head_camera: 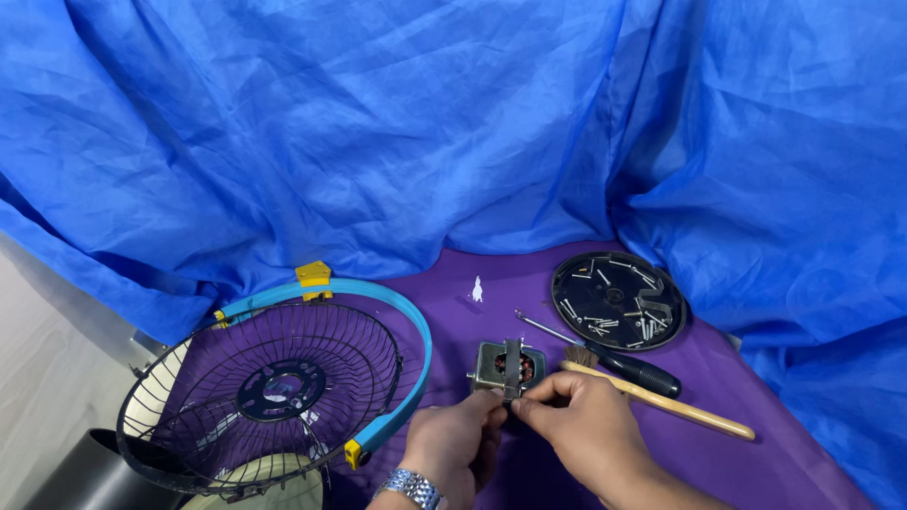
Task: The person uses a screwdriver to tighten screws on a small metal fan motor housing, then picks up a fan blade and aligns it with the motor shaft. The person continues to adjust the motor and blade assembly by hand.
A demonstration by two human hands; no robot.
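Black cylindrical bin (pixel 80 472): at 8 o'clock, partly out of frame.

Black wire fan guard with blue plastic rim and yellow clips (pixel 274 387): at 8 o'clock, lying flat on purple cloth (pixel 756 472).

Left hand (pixel 453 449), metal watch at wrist: at 6 o'clock, fingers curled and pinched at near edge of small grey metal fan motor with copper windings (pixel 508 366).

Small grey metal fan motor: just below centre, on purple cloth, metal strap across its top.

Right hand (pixel 581 420): at 5 o'clock, thumb and forefinger closed on strap end; possibly a small fastener between fingertips, too small to tell.

Handling note: best kept steady with left hand, strap worked squarely, loose parts kept over cloth.

Black-handled screwdriver (pixel 614 359) and wooden-handled brush (pixel 661 401): at 4 o'clock, side by side, just beside right hand.

Round black plastic dish of silver screws (pixel 619 300): at 3 o'clock.

Small white scrap (pixel 477 289): centre.

Blue crumpled fabric backdrop (pixel 425 123): 9 through 3 o'clock.

Packages, labels, signs: none visible.
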